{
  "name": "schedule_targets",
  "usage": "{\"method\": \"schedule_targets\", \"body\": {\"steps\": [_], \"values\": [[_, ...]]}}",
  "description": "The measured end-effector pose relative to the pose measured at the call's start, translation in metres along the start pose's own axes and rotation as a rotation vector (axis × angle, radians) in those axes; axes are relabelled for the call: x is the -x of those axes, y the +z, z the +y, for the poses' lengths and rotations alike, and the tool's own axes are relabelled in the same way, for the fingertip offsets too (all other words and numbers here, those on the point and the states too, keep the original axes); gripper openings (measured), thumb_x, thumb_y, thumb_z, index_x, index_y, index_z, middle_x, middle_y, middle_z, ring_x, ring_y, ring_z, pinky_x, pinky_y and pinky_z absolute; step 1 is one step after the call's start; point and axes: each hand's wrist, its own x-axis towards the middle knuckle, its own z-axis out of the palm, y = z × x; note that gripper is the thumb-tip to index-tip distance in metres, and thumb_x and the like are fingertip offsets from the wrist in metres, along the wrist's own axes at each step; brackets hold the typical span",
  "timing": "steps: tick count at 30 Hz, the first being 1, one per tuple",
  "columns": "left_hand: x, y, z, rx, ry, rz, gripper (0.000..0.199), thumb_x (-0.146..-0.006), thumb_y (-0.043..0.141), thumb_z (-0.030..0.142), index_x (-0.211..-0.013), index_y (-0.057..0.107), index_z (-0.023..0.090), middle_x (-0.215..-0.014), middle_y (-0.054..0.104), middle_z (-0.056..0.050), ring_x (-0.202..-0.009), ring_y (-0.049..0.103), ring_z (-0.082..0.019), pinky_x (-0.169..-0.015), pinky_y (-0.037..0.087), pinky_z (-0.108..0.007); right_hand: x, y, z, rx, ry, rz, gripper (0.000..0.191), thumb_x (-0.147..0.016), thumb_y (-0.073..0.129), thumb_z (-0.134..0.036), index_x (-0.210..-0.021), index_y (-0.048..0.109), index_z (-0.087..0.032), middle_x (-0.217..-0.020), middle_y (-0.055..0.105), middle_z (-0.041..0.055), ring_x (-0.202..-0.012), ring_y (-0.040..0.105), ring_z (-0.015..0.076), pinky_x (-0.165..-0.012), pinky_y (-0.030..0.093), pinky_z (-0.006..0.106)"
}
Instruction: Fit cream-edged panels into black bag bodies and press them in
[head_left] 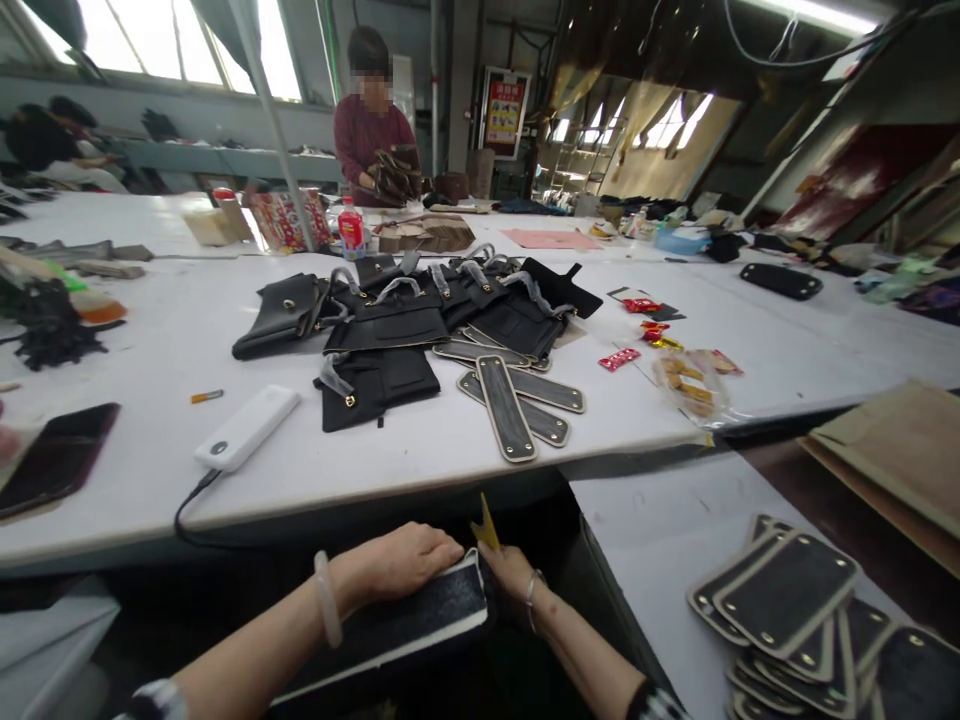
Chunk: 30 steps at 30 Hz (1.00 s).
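Note:
Low in front of me, my left hand (412,555) is bent over the upper edge of a black bag piece (450,605) with white edges. Its fingers close over the edge, and the thumb is hidden. Beside the right end of this piece, my right hand (511,572) pinches a flat yellow tool (486,525) with a notched end, pointing upward. Whether the right hand also touches the black piece I cannot tell. On the table beyond lie black handbags (397,325) with plastic-wrapped handles, and several black panels (506,410) with pale edges and metal studs.
A white power bank (247,428) with a black cable and a phone (58,458) lie at left. More studded panels (787,590) are piled at lower right. Snacks (686,380) and a red-capped bottle (350,230) stand farther back. Across the table, a person (375,140) handles dark pieces.

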Motion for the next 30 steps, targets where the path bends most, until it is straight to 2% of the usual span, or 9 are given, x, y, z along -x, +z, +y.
{"method": "schedule_targets", "body": {"steps": [5, 9, 11, 13, 16, 18, 21, 26, 30], "values": [[0.006, -0.003, 0.002, 0.117, -0.056, 0.051, 0.041, -0.094, 0.036, 0.047, -0.119, 0.06, 0.024, -0.107, 0.069, -0.003, -0.097, 0.061, -0.021, -0.084, 0.044, -0.027, 0.057, -0.063, 0.005, 0.024, 0.09, -0.228, 0.071, -0.077, 0.028, -0.084, -0.051, 0.044, -0.019, -0.039, 0.047, 0.0005, -0.03, 0.046, 0.0113, -0.03, 0.037, 0.021], [0.006, -0.003, 0.0, 0.176, -0.098, 0.08, 0.054, -0.092, 0.04, 0.046, -0.139, 0.041, 0.02, -0.079, 0.067, -0.001, -0.072, 0.06, -0.018, -0.065, 0.043, -0.025, 0.078, -0.074, -0.024, 0.408, -0.061, -0.441, 0.067, -0.079, 0.036, -0.076, -0.078, 0.061, -0.014, -0.053, 0.061, 0.0035, -0.041, 0.056, 0.0138, -0.037, 0.042, 0.021], [0.005, -0.003, 0.0, 0.202, -0.102, 0.08, 0.064, -0.091, 0.042, 0.042, -0.148, 0.024, 0.019, -0.069, 0.062, 0.003, -0.063, 0.055, -0.015, -0.059, 0.04, -0.024, 0.076, -0.069, -0.043, 0.62, -0.191, -0.311, 0.052, -0.084, 0.043, -0.063, -0.094, 0.062, -0.016, -0.069, 0.068, 0.0042, -0.055, 0.063, 0.0154, -0.046, 0.045, 0.021], [0.004, -0.002, 0.0, 0.227, -0.113, 0.07, 0.073, -0.091, 0.043, 0.038, -0.152, 0.008, 0.018, -0.064, 0.057, 0.005, -0.057, 0.049, -0.013, -0.054, 0.036, -0.023, 0.071, -0.064, -0.06, 0.75, -0.28, -0.108, 0.043, -0.089, 0.043, -0.054, -0.088, 0.063, -0.016, -0.079, 0.07, 0.0078, -0.071, 0.066, 0.0204, -0.058, 0.046, 0.026], [0.003, -0.002, 0.0, 0.243, -0.136, 0.06, 0.08, -0.09, 0.044, 0.036, -0.151, -0.006, 0.019, -0.065, 0.056, 0.007, -0.055, 0.046, -0.012, -0.054, 0.035, -0.022, 0.067, -0.059, -0.082, 0.975, -0.404, 0.165, 0.053, -0.097, 0.027, -0.046, -0.073, 0.063, -0.016, -0.081, 0.07, 0.0147, -0.083, 0.066, 0.0293, -0.071, 0.041, 0.036], [0.003, -0.002, 0.001, 0.251, -0.137, 0.065, 0.081, -0.09, 0.045, 0.036, -0.15, -0.008, 0.02, -0.067, 0.059, 0.006, -0.057, 0.048, -0.013, -0.057, 0.037, -0.022, 0.065, -0.057, -0.093, 1.106, -0.482, 0.236, 0.056, -0.098, 0.022, -0.045, -0.074, 0.065, -0.016, -0.081, 0.071, 0.0162, -0.082, 0.066, 0.031, -0.071, 0.039, 0.037], [0.003, -0.005, 0.002, 0.249, -0.128, 0.069, 0.078, -0.091, 0.044, 0.037, -0.151, -0.003, 0.021, -0.073, 0.065, 0.004, -0.063, 0.055, -0.015, -0.063, 0.041, -0.024, 0.061, -0.053, -0.104, 1.259, -0.589, 0.23, 0.057, -0.098, 0.023, -0.046, -0.076, 0.067, -0.017, -0.079, 0.072, 0.0147, -0.076, 0.068, 0.0291, -0.065, 0.038, 0.034], [0.006, -0.01, 0.006, 0.184, -0.083, 0.085, 0.054, -0.092, 0.043, 0.04, -0.145, 0.036, 0.031, -0.103, 0.072, 0.0, -0.087, 0.065, -0.021, -0.081, 0.045, -0.028, 0.055, -0.048, -0.113, 1.403, -0.697, 0.193, 0.055, -0.099, 0.026, -0.044, -0.074, 0.068, -0.017, -0.075, 0.072, 0.0123, -0.072, 0.069, 0.0263, -0.059, 0.036, 0.03], [0.005, -0.01, 0.006, 0.183, -0.032, 0.099, 0.044, -0.093, 0.043, 0.039, -0.134, 0.05, 0.028, -0.121, 0.066, -0.003, -0.106, 0.062, -0.023, -0.092, 0.043, -0.029, 0.054, -0.046, -0.115, 1.448, -0.734, 0.175, 0.054, -0.099, 0.027, -0.043, -0.075, 0.068, -0.018, -0.074, 0.072, 0.0104, -0.07, 0.069, 0.025, -0.057, 0.036, 0.03]]}}
